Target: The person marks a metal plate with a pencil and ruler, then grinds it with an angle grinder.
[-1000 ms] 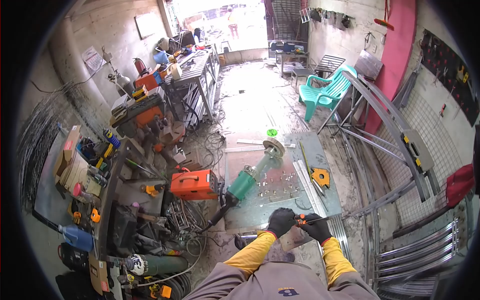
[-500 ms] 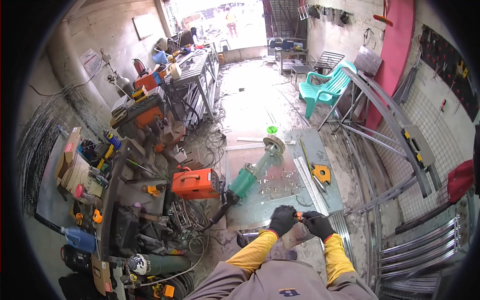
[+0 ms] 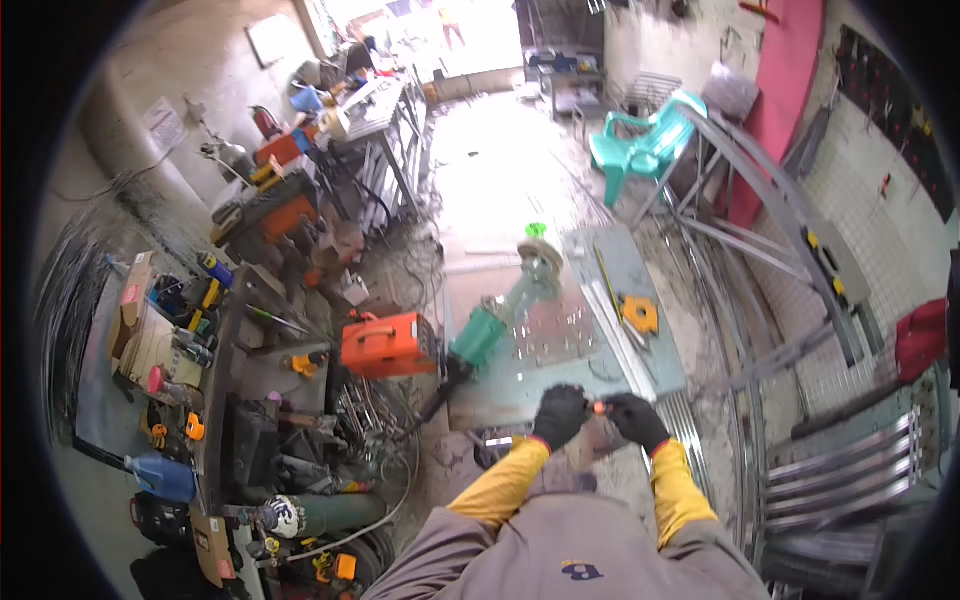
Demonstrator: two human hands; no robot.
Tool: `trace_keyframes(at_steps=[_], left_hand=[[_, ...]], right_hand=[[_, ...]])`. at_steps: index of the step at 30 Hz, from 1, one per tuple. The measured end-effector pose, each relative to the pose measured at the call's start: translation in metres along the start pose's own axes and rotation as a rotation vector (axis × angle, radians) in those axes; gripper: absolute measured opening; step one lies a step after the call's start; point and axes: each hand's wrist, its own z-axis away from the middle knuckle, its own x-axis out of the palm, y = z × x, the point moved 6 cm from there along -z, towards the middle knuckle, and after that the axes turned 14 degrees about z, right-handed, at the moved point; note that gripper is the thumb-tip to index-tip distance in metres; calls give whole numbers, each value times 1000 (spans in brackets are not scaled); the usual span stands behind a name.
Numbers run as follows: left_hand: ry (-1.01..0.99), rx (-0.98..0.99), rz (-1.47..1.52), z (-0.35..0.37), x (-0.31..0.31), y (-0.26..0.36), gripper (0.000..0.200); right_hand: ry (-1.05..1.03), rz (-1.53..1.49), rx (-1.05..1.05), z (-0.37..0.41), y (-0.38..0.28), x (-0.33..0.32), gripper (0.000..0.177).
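Observation:
Both hands wear black gloves and meet over the near edge of the metal sheet (image 3: pixel 490 405). My left hand (image 3: pixel 561 416) has its fingers closed by a small orange piece (image 3: pixel 599 408). From the other side my right hand (image 3: pixel 636 420) closes on the same orange piece; its exact shape is too small to tell. A green angle grinder (image 3: pixel 480 335) with a round disc (image 3: pixel 540 258) lies beyond my left hand. To the right of it are light metal strips (image 3: pixel 615 335) and a yellow-orange magnet-like square (image 3: pixel 640 314).
An orange machine (image 3: pixel 386 344) stands left of the sheet. A cluttered workbench (image 3: pixel 225 400) and gas cylinder (image 3: pixel 325 515) are at the left. Curved metal frames (image 3: pixel 790 220) and a green chair (image 3: pixel 640 152) are at the right. A person (image 3: pixel 450 25) is far off outside.
The whole view has shifted slightly, with most things now a little higher in the frame. Both hands remain together at the orange piece, with only a slight change in pose.

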Motion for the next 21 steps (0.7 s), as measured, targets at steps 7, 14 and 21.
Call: trace_keyframes(at_steps=[7,14,21], left_hand=[[104,97,136,-2,-13,2,37],[188,122,84,20,-24,-5,48],[279,4,69,34,-31,-6,36]], right_hand=[[-77,-222,248,3,9,6,26],[-89,-294,341,2,3,4,18],[-39,-335,413,7,-3,1,23]])
